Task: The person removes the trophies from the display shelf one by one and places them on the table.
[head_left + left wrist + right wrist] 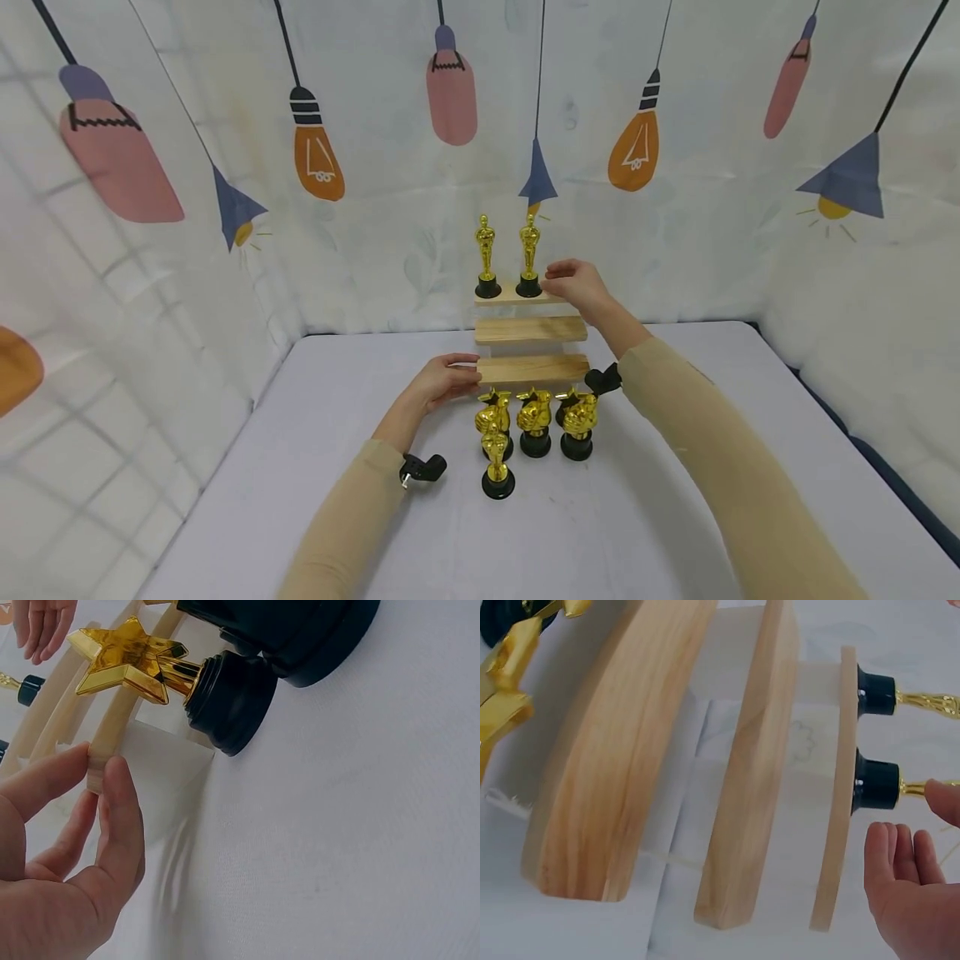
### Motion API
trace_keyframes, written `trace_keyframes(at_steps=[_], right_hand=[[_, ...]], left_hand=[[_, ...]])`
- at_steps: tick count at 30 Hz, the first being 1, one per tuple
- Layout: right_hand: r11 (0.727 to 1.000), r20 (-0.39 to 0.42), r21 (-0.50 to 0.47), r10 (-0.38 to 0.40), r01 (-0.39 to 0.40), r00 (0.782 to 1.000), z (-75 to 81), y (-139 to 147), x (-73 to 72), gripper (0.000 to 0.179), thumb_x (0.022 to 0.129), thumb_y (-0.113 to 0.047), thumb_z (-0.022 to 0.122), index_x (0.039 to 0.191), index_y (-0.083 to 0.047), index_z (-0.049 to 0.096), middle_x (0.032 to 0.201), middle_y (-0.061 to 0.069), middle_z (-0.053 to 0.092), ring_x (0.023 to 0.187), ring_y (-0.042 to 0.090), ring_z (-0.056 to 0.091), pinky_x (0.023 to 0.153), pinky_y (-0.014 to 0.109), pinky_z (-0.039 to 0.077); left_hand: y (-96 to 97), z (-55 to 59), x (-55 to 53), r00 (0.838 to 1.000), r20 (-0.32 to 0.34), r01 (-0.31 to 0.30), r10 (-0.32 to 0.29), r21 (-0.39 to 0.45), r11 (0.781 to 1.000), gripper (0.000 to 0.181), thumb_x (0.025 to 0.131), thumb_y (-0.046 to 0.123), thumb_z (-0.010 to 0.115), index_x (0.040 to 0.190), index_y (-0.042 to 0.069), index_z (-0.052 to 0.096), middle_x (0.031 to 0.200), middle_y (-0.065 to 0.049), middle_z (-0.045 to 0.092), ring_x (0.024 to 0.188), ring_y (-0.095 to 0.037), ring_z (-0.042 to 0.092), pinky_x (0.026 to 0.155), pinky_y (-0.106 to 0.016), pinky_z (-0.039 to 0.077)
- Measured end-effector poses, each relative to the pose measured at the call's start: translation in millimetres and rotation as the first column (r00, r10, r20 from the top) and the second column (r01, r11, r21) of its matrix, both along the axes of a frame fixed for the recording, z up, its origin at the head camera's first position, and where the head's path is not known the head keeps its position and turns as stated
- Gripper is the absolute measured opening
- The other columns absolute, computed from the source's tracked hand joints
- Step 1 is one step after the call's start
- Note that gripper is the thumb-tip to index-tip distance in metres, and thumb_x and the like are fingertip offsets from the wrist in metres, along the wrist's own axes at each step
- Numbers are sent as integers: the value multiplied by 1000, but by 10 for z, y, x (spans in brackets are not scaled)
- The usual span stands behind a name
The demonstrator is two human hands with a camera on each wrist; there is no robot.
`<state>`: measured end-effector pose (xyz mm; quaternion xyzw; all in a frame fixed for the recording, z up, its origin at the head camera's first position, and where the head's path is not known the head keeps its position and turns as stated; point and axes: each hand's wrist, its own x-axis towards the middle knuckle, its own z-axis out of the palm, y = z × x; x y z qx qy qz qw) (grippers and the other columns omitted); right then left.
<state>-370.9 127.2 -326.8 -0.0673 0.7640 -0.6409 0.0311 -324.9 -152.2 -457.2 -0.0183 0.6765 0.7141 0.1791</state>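
Note:
A stepped rack has three wooden boards, and my left hand (441,380) pinches the left end of its lowest board (534,368) between thumb and fingers. On the top board (832,847) stand two gold statuette trophies with black bases, a left trophy (486,258) and a right trophy (529,257). My right hand (581,288) is beside the right trophy, its fingers loosely bent near the black base (877,784) and its thumb by the gold figure. In the left wrist view a gold star trophy (135,660) is close to my left hand.
Several gold trophies stand on the white table (420,533) before the rack, among them a front trophy (497,462), a middle trophy (535,421) and a right-hand trophy (577,425). The middle board (530,330) holds nothing. Behind hangs a lamp-patterned cloth (390,250).

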Motion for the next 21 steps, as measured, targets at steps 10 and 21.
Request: trace_keyframes(at_steps=[10, 21], right_hand=[[999, 16, -27, -45, 46, 999, -27, -106, -149, 53, 97, 0, 66, 146, 9, 46, 144, 25, 50, 130, 38, 51, 109, 44, 45], [996, 57, -3, -89, 90, 994, -67, -174, -212, 49, 98, -2, 69, 144, 3, 53, 146, 20, 50, 135, 35, 47, 112, 43, 42]], left_hand=[[3, 2, 10, 1000, -6, 1, -1, -4, 1000, 51, 94, -4, 70, 142, -5, 54, 115, -20, 67, 83, -17, 71, 79, -31, 61], [4, -14, -9, 1000, 14, -4, 4, 3, 1000, 50, 94, -4, 70, 142, -4, 55, 109, -16, 69, 81, -17, 71, 78, -31, 61]])
